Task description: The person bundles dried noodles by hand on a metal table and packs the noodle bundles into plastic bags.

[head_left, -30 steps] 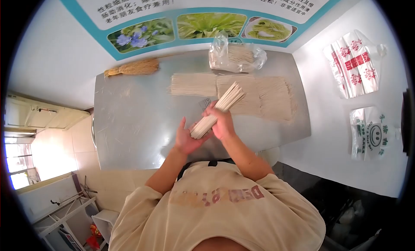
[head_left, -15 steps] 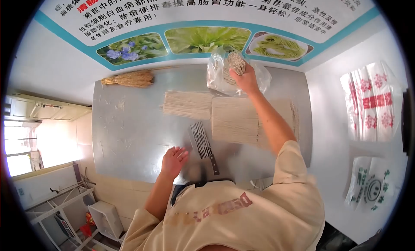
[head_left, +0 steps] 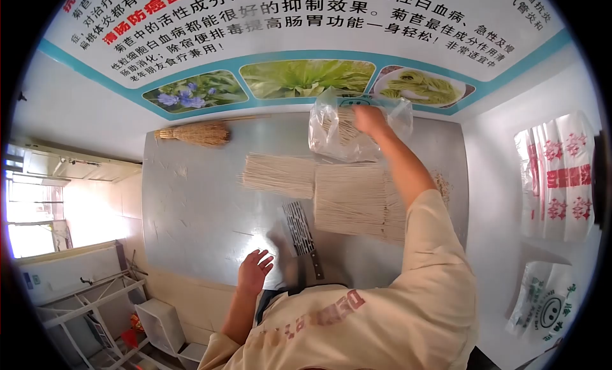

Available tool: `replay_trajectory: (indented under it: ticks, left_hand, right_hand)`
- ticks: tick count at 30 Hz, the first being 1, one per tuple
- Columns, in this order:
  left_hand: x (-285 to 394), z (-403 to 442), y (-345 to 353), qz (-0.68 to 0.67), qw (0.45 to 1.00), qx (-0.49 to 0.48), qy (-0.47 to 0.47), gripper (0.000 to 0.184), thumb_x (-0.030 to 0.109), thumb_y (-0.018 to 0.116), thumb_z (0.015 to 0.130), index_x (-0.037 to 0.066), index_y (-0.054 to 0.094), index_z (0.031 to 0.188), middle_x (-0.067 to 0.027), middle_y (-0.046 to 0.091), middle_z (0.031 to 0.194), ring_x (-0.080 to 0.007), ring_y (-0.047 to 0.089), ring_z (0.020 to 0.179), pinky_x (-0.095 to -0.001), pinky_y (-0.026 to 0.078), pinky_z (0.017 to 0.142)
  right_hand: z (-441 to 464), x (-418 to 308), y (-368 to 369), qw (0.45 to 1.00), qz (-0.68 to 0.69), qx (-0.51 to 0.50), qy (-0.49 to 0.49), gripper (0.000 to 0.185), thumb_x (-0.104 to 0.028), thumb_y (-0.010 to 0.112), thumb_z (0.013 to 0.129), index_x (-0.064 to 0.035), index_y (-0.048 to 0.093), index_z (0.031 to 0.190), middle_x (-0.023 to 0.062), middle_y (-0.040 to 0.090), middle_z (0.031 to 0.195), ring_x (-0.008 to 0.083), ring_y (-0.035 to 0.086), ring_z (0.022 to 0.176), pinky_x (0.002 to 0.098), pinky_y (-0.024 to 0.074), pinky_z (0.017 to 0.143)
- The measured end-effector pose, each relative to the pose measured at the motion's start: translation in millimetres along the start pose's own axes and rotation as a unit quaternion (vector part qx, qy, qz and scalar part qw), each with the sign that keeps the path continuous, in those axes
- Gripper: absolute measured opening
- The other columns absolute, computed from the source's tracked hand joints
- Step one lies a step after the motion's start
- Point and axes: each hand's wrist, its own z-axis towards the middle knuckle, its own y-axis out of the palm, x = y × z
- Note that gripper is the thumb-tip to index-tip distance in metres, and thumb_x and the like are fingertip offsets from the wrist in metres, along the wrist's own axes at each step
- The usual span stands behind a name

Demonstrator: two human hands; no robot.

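At the back of the table, my right hand (head_left: 370, 120) reaches into the mouth of a clear plastic bag (head_left: 323, 144). Its fingers look closed on a bunch of thin dried noodles (head_left: 346, 125) inside, though the bag and hand partly hide the grip. My left hand (head_left: 255, 271) hangs over the front edge, fingers apart, holding nothing. To its right lies a cleaver (head_left: 297, 228) with a dark handle toward me and a patterned blade. Beyond the cleaver are a wide layer of cut noodles (head_left: 350, 198) and a smaller stack (head_left: 278, 174) adjoining it on the left.
A straw hand broom (head_left: 194, 133) lies at the back left of the metal table (head_left: 191, 204). Noodle scraps are scattered nearby. Packs of red-printed plastic bags (head_left: 558, 179) and green-printed bags (head_left: 545, 301) are at the right. A printed poster (head_left: 306, 48) stands behind.
My right hand has lowered the noodle bunch, held upright above the bag before, down into it. My left hand stays near the front edge. The whole view has shifted slightly.
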Motion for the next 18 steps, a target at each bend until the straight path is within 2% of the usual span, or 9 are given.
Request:
replay_trajectory:
  ticks: [5,7,8,10,11,12,15,17,18]
  left_hand:
    - [20.7,3.0,16.2,0.055,0.998,-0.011,0.037,0.035,0.024,0.055,0.098,0.005,0.049,0.127,-0.0118,0.062,0.124,-0.0256,0.064,0.102,-0.0382,0.053,0.085]
    - [28.8,10.8,16.4,0.127,0.988,-0.033,0.077,0.031,0.021,0.055,0.098,0.006,0.051,0.125,-0.012,0.063,0.121,-0.0252,0.066,0.099,-0.0369,0.055,0.081]
    - [32.8,19.1,13.0,0.142,0.984,-0.049,0.093,0.028,0.018,0.055,0.099,0.006,0.053,0.124,-0.0122,0.063,0.119,-0.0247,0.067,0.097,-0.0354,0.056,0.077]
    - [37.0,53.2,4.2,0.253,0.957,-0.032,0.138,0.028,0.016,0.062,0.095,0.005,0.055,0.119,-0.0106,0.063,0.116,-0.022,0.068,0.096,-0.035,0.055,0.076]
    - [37.3,87.3,-11.0,0.408,0.893,-0.031,0.187,0.031,0.019,0.066,0.091,0.005,0.056,0.117,-0.012,0.064,0.116,-0.0234,0.067,0.097,-0.0362,0.054,0.077]
    - [38.7,101.7,-11.5,0.559,0.754,0.002,0.344,0.036,0.021,0.069,0.087,0.004,0.057,0.117,-0.0152,0.063,0.117,-0.0296,0.064,0.104,-0.0401,0.053,0.083]
    - [74.6,109.1,33.6,0.716,0.54,-0.022,0.441,0.065,0.027,0.074,0.079,0.002,0.05,0.134,-0.018,0.046,0.146,-0.037,0.042,0.136,-0.0455,0.038,0.112]
    - [93.5,132.6,50.2,0.772,0.43,-0.067,0.463,0.084,0.032,0.077,0.076,0.003,0.041,0.146,-0.0184,0.036,0.155,-0.0344,0.029,0.147,-0.0462,0.029,0.119]
    - [101.3,150.2,57.8,0.791,0.365,-0.083,0.485,0.091,0.035,0.078,0.075,0.004,0.037,0.15,-0.0184,0.033,0.157,-0.0332,0.025,0.149,-0.0471,0.026,0.12]
  right_hand:
    - [8.2,-18.5,13.1,0.997,-0.05,-0.054,0.016,0.046,-0.011,0.066,0.077,-0.0056,0.059,0.122,0.0156,0.064,0.126,0.0346,0.061,0.118,0.0454,0.0489,0.099]
    - [-4.2,-16.1,24.2,0.995,-0.03,0.083,-0.049,0.056,-0.014,0.071,0.077,-0.0053,0.055,0.13,0.013,0.061,0.132,0.0331,0.058,0.122,0.0453,0.0487,0.1]
    - [-16.6,-19.6,23.6,0.995,-0.033,0.078,-0.049,0.056,-0.014,0.071,0.077,-0.0053,0.055,0.13,0.013,0.061,0.132,0.0331,0.058,0.122,0.0453,0.0487,0.1]
    - [-75.6,-53.1,-12.6,0.959,0.154,0.236,-0.025,0.05,-0.014,0.073,0.08,-0.0055,0.058,0.127,0.0127,0.064,0.126,0.0316,0.06,0.119,0.0446,0.0492,0.099]
    - [-104.3,-71.1,-18.0,0.934,0.199,0.296,-0.008,0.038,-0.013,0.071,0.084,-0.0047,0.061,0.12,0.0127,0.066,0.117,0.0311,0.063,0.111,0.0432,0.051,0.093]
    - [-143.4,-91.9,-8.2,0.905,0.248,0.344,0.016,0.027,-0.013,0.069,0.088,-0.004,0.064,0.112,0.0127,0.068,0.108,0.0306,0.066,0.103,0.0418,0.0528,0.088]
    - [-261.2,-170.1,39.7,0.895,0.309,0.302,0.105,0.009,-0.013,0.062,0.096,-0.0043,0.064,0.095,0.0108,0.065,0.078,0.0235,0.063,0.069,0.0337,0.0509,0.065]
    - [-332.2,-213.0,107.3,0.918,0.294,0.136,0.227,0.011,-0.017,0.066,0.094,-0.007,0.065,0.097,0.0092,0.066,0.082,0.0218,0.063,0.072,0.0361,0.0511,0.067]
    - [-365.0,-235.2,132.7,0.906,0.355,0.122,0.195,0.023,-0.019,0.069,0.091,-0.006,0.063,0.109,0.013,0.066,0.093,0.0286,0.065,0.085,0.0414,0.0519,0.078]
